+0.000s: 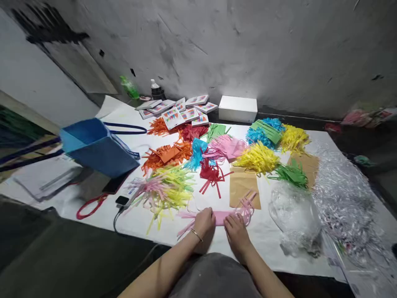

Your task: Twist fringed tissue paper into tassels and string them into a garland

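Head view, hands: two; bare left hand [204, 221], gold bracelet, grasping the pink fringed paper strip [221, 218]; bare right hand [237, 231], fingers laid on it, grip underneath not visible.
Pink strip: one, flat near the front edge of the white-covered table [248, 258].
Open room: bare white cover right of the right hand, up to one clear plastic bag [293, 211].
Brown paper sheets: two; [243, 188] left one beyond the right hand, right one partly under green fringe [293, 174].
Yellow fringed bundles: two [257, 158].
White box: one [237, 109], by the wall.
Printed flat packs: several [172, 118], overlapping, exact count unclear.
Silver shreds [344, 194]: cut off at right.
Green bottle [129, 87]: one, blurred.
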Demonstrator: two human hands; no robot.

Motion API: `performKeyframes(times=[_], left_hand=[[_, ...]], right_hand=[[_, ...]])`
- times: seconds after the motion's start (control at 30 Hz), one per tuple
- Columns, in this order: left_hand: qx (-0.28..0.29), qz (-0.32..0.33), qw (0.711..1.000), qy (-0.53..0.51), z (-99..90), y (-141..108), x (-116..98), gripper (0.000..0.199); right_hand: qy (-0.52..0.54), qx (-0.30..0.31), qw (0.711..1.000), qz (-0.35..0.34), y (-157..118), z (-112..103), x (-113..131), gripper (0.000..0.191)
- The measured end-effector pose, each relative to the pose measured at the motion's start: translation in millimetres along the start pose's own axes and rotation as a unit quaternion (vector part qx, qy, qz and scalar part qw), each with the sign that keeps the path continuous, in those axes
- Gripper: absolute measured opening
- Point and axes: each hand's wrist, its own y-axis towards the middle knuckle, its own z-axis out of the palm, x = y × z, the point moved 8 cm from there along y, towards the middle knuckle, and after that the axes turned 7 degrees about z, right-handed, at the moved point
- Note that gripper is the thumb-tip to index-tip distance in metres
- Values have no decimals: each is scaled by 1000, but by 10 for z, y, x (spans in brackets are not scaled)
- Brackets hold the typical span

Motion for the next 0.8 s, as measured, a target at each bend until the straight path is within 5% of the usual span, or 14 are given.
performKeyframes(times=[0.13,0.23,0.33,0.47,0.57,0.8], left_hand=[[-22,12,1000,5,-158,-113,-58,21],[-85,127,988,3,-236,-276,-249,32],[-113,239,964,-7,-153,-418,-376,20],[-91,274,957,-18,7,-427,-318,9],[-109,259,959,-31,-46,-437,-225,11],[-163,98,982,-11,-218,-456,-37,20]], right_hand=[[-8,-2,1000,9,51,18,-30,18],[-6,2,1000,22,73,0,-16,16],[1,13,1000,22,68,-12,36,12],[4,31,999,15,48,-11,52,17],[-3,43,999,32,41,-40,-15,12],[-65,60,987,131,160,-94,-165,14]])
